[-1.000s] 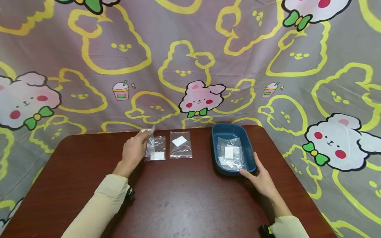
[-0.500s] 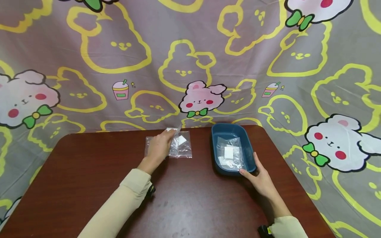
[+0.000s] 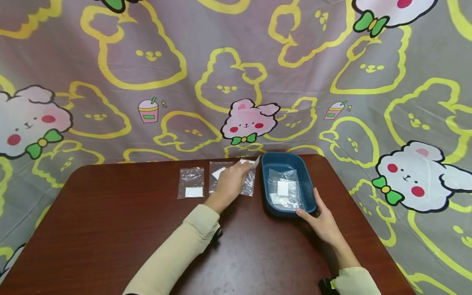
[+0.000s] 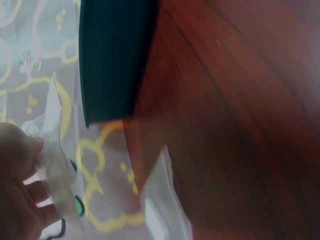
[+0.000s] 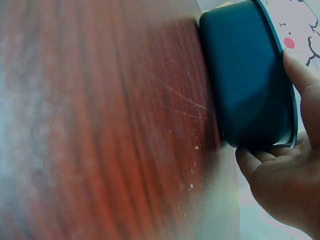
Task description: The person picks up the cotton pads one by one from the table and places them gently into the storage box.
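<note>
My left hand [image 3: 230, 180] pinches a clear zip bag [image 3: 249, 185] with a white piece inside, left of the blue plastic bin [image 3: 287, 161]. In the left wrist view this bag [image 4: 59, 172] stands on edge between thumb and fingers, apart from the bin [image 4: 112, 60]. My right hand [image 3: 325, 223] holds the bin by its near right corner, thumb at the near rim and fingers along the right side. Inside the bin lie clear bags [image 3: 273, 178] with white pieces. Another bag [image 3: 214, 186] with a white piece lies on the table, partly hidden by my left hand.
One more clear bag [image 3: 191, 178] with a white piece lies farther left on the brown wooden table [image 3: 110, 221]. A patterned cloth [image 3: 206, 73] hangs along the table's back edge and right side.
My left hand has moved right with the pinched bag, from over the leftmost bag, past the middle one, to near the bin. The right hand and the bin have stayed put.
</note>
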`<action>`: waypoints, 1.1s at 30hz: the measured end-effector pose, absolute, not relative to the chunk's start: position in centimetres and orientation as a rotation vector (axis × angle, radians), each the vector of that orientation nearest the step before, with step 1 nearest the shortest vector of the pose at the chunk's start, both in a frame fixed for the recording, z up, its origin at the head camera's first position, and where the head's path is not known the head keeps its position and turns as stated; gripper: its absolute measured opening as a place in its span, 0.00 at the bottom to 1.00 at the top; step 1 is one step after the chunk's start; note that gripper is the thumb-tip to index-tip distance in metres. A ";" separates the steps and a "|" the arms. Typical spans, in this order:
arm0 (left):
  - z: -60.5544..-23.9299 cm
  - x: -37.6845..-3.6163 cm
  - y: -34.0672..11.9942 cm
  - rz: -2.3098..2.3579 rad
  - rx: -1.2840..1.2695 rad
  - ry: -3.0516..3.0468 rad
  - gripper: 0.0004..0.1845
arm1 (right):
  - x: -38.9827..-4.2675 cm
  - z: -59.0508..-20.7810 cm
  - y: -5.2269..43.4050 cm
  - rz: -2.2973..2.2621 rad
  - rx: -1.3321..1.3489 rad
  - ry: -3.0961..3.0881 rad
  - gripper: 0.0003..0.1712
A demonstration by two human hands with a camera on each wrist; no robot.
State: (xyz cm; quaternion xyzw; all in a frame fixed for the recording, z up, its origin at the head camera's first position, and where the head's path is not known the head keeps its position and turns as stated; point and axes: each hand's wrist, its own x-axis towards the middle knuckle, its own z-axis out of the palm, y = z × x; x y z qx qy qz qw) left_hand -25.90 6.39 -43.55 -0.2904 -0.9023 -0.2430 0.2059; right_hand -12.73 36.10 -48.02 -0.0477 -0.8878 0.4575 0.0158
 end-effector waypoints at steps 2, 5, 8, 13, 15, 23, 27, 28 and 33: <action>-43.6 -25.8 7.5 -0.679 -0.836 -2.499 0.13 | -12.8 -48.1 36.1 1.425 -0.144 -2.759 0.62; -43.6 -25.6 9.2 -0.674 -0.873 -2.495 0.13 | -12.8 -48.1 36.1 1.426 -0.137 -2.753 0.62; -43.4 -25.2 10.9 -0.653 -0.904 -2.529 0.15 | -12.8 -48.1 36.1 1.423 -0.133 -2.749 0.61; -43.0 -24.5 13.7 -0.570 -0.945 -2.628 0.18 | -12.7 -48.0 36.2 1.412 -0.118 -2.747 0.60; -42.9 -24.3 14.8 -0.525 -0.960 -2.651 0.19 | -12.7 -48.1 36.2 1.411 -0.110 -2.745 0.60; -42.6 -23.3 17.6 -0.368 -1.040 -2.659 0.20 | -12.8 -48.0 36.1 1.418 -0.103 -2.732 0.59; -42.7 -23.0 18.5 -0.320 -1.056 -2.671 0.20 | -12.9 -48.0 36.2 1.421 -0.096 -2.736 0.59; -42.7 -22.9 18.7 -0.311 -1.060 -2.675 0.20 | -12.9 -48.0 36.3 1.421 -0.096 -2.738 0.59; -42.9 -22.5 19.5 -0.272 -1.072 -2.677 0.20 | -12.8 -48.1 36.4 1.439 -0.090 -2.729 0.59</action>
